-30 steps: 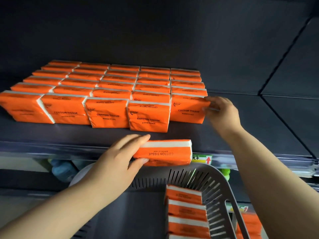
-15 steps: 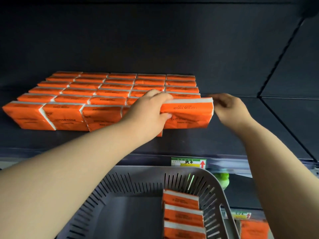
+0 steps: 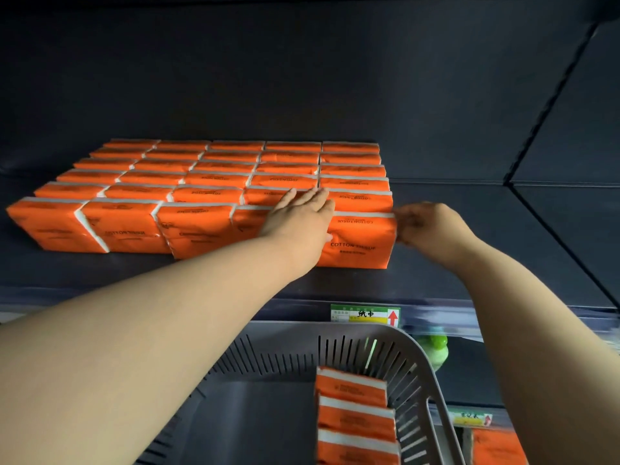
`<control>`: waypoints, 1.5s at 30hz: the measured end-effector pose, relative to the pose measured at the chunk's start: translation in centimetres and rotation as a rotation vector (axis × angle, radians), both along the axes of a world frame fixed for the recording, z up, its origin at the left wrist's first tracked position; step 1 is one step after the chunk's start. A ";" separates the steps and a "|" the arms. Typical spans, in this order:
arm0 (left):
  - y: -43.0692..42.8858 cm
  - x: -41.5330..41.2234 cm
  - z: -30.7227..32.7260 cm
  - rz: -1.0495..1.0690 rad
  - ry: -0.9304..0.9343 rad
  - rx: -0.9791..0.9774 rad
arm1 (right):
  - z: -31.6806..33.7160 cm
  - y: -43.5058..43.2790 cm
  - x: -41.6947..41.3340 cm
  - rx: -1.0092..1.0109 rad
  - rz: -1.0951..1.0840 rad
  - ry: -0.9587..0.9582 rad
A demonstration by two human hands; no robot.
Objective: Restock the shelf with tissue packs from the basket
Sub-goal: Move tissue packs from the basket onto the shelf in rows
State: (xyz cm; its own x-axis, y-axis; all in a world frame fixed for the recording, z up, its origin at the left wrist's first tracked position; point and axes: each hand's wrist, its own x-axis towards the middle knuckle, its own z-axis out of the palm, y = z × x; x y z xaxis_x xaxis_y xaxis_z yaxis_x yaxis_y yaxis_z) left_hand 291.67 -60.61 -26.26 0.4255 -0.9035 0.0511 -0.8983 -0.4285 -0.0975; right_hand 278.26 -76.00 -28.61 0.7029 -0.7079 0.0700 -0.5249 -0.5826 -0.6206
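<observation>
Left hand (image 3: 302, 218) flat, fingers straight, on top of the front-right tissue pack (image 3: 360, 245), frame centre; right hand (image 3: 427, 228) at its right end, apparently pinching, blurred. Spare packs (image 3: 352, 387) lie in the basket (image 3: 421, 352) lower right, long axis left-right, nearer the right hand.

30 tissue packs (image 3: 201, 196) stand on 1 shelf (image 3: 469, 263), 3 more in 1 basket (image 3: 416, 350).

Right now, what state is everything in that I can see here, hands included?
left hand, open, flat on top of the shelved packs
right hand, fingers curled on the front right pack's end
front right pack, standing, ending the front row
shelved packs, standing in tidy rows
basket, partly filled
basket packs, lined up at its right side
</observation>
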 end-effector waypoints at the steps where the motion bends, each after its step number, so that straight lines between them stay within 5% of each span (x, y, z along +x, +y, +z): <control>1: 0.1 -0.1 -0.2 0.006 -0.009 0.000 | -0.1 0.0 0.0 -0.003 0.003 0.016; 19: 8.3 -2.4 0.5 -0.044 -0.028 -0.079 | 3.8 4.7 -2.3 -0.257 -0.061 0.142; 27: 16.7 -4.5 -1.4 0.006 0.061 -0.004 | 5.1 11.9 -5.3 -0.143 0.009 0.131; 36: 23.1 -6.9 -5.8 0.076 0.233 0.071 | 1.9 20.3 -7.9 -0.120 0.262 0.536; 45: 25.7 -8.1 -10.2 0.093 0.421 0.211 | -3.0 25.4 -7.8 -0.041 0.442 0.698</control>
